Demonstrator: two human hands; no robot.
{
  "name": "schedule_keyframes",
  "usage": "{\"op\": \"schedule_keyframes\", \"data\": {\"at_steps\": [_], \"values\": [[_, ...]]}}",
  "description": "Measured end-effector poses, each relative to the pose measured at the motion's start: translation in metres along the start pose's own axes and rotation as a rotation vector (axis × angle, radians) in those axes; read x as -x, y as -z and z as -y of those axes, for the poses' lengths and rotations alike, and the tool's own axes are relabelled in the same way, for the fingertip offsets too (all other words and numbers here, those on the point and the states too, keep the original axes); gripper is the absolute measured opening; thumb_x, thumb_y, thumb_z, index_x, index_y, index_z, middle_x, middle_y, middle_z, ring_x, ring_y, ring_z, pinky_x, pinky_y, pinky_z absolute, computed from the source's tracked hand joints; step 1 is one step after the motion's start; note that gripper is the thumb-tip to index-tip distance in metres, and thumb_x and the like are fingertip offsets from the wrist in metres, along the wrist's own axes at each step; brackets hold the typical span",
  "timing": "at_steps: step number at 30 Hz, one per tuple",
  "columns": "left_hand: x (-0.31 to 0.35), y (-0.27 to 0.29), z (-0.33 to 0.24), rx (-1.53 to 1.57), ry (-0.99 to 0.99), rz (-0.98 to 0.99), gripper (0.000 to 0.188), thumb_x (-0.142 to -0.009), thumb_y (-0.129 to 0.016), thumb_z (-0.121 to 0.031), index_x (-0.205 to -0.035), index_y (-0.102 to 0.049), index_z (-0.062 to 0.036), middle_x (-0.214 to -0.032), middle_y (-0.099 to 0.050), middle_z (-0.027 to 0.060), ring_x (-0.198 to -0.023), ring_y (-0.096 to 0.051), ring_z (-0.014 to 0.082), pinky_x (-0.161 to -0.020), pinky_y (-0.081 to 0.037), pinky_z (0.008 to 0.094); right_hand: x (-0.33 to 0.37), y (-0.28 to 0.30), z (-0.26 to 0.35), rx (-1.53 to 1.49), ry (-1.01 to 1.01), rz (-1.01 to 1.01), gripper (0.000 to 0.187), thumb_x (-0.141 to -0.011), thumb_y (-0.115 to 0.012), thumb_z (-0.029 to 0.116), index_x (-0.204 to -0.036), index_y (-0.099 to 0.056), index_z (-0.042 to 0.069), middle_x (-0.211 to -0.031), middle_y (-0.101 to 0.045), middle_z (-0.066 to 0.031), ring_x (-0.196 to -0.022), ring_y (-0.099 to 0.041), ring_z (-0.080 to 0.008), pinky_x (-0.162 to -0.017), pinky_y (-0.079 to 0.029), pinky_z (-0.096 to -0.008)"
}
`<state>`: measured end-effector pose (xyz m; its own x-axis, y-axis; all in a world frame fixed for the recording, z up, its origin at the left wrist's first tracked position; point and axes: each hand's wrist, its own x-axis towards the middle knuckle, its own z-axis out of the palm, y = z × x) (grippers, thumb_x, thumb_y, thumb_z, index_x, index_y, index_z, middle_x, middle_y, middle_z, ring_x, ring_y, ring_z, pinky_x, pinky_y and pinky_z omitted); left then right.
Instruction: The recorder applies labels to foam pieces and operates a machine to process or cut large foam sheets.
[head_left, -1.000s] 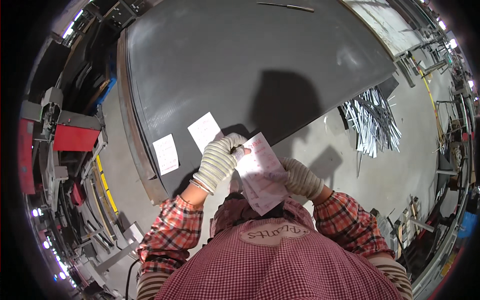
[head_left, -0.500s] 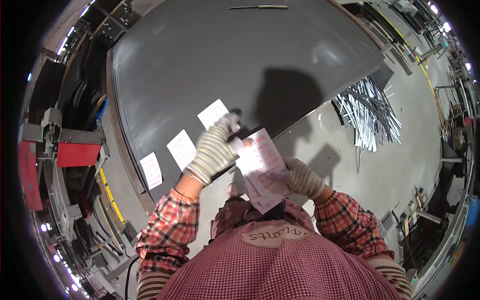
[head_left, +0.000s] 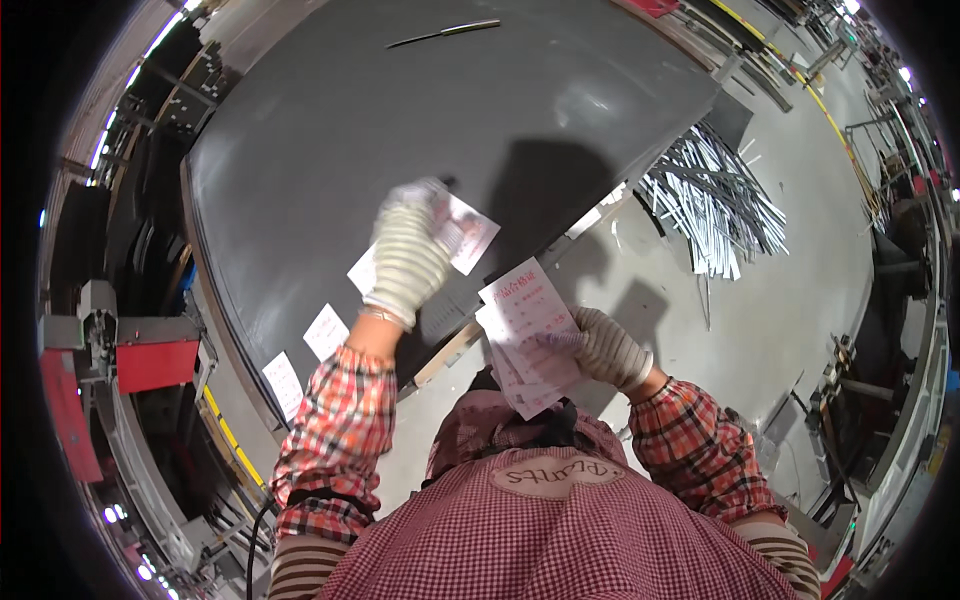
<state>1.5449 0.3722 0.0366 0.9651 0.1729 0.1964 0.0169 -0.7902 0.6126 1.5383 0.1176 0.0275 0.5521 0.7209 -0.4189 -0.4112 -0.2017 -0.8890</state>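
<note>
My left hand (head_left: 408,245), in a striped knit glove, reaches over the dark sheet-topped table (head_left: 330,130). Its fingers are closed on a white paper card with red print (head_left: 478,238), held low over the surface; whether the card touches it I cannot tell. Nearer me, my right hand (head_left: 612,350), gloved alike, grips a fanned stack of similar cards (head_left: 525,325) by its right side. Three single cards lie in a row on the table: one partly hidden by my left hand (head_left: 362,272), a middle card (head_left: 326,332), and one near the left corner (head_left: 283,386).
A thin tool with a long handle (head_left: 445,33) lies at the table's far side. Right of the table, a heap of narrow black and white strips (head_left: 715,205) rests on the floor. Red-panelled metal equipment (head_left: 155,352) stands at the left.
My left hand has moved forward and left, away from the stack, carrying a card out over the table. My right hand still holds the stack. The whole view has shifted slightly.
</note>
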Motion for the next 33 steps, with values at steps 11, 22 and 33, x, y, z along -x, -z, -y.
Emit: {"op": "schedule_keyframes", "data": {"at_steps": [11,22,33], "values": [[-0.038,-0.024,-0.039,0.314,0.176,0.349,0.017,-0.085,-0.057,-0.012,-0.097,-0.065,-0.0022,-0.078,-0.066,0.011,-0.069,-0.06,0.0125,-0.066,-0.048,0.0258,-0.019,0.039,0.009,-0.081,0.001,-0.129,0.044,-0.083,-0.066,0.026,-0.114,-0.055,-0.003,-0.101,-0.064,-0.0096,-0.09,-0.059,-0.0134,-0.082,-0.047,-0.0272],[-0.095,-0.039,-0.043,0.354,0.195,0.534,0.021,-0.088,-0.056,-0.016,-0.095,-0.064,0.0012,-0.073,-0.061,0.0033,-0.059,-0.053,0.0055,-0.055,-0.045,0.0197,-0.04,0.082,0.022,0.044,-0.007,-0.21,0.04,-0.082,-0.066,0.028,-0.111,-0.058,0.002,-0.094,-0.065,-0.0092,-0.058,-0.052,-0.0085,-0.049,-0.042,-0.0219],[-0.111,-0.02,-0.049,0.675,0.333,0.511,0.027,-0.082,-0.064,-0.019,-0.098,-0.063,0.0035,-0.081,-0.062,0.0031,-0.076,-0.051,0.0076,-0.07,-0.042,0.0258,-0.058,0.161,0.073,-0.298,-0.059,-0.089,0.043,-0.085,-0.063,0.03,-0.115,-0.055,0.0,-0.096,-0.064,-0.0059,-0.075,-0.06,-0.011,-0.065,-0.05,-0.0214]]}}
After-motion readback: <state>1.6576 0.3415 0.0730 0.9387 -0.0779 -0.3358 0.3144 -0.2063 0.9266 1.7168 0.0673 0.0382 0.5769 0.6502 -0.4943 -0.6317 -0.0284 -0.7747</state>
